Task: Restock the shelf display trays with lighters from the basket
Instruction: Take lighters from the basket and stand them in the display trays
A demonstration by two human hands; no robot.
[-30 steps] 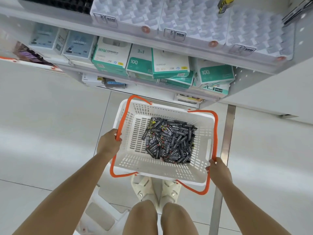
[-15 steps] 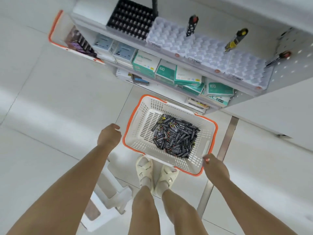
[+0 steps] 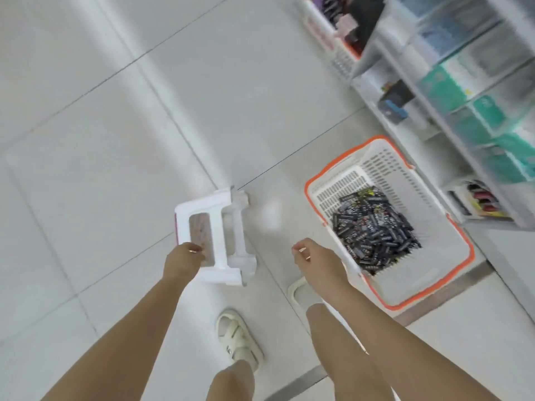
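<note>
The white basket (image 3: pixel 434 204) with an orange rim stands on the floor at the right, beside the shelf. A heap of black lighters (image 3: pixel 373 227) fills its middle. My right hand (image 3: pixel 314 257) hangs just left of the basket, fingers loosely curled, holding nothing. My left hand (image 3: pixel 185 257) reaches down to a white plastic stool (image 3: pixel 215 235) lying on its side and grips its edge. The display trays are out of view.
The white shelf unit (image 3: pixel 451 91) with green and blue boxes runs along the right edge. Another orange-rimmed basket (image 3: pixel 333 39) sits at the top by the shelf. My feet in white sandals (image 3: pixel 237 337) stand on pale floor tiles.
Both hands let go of the basket, which now sits on the floor. My view swung left and down. My left hand moved to the stool and took hold of it.
</note>
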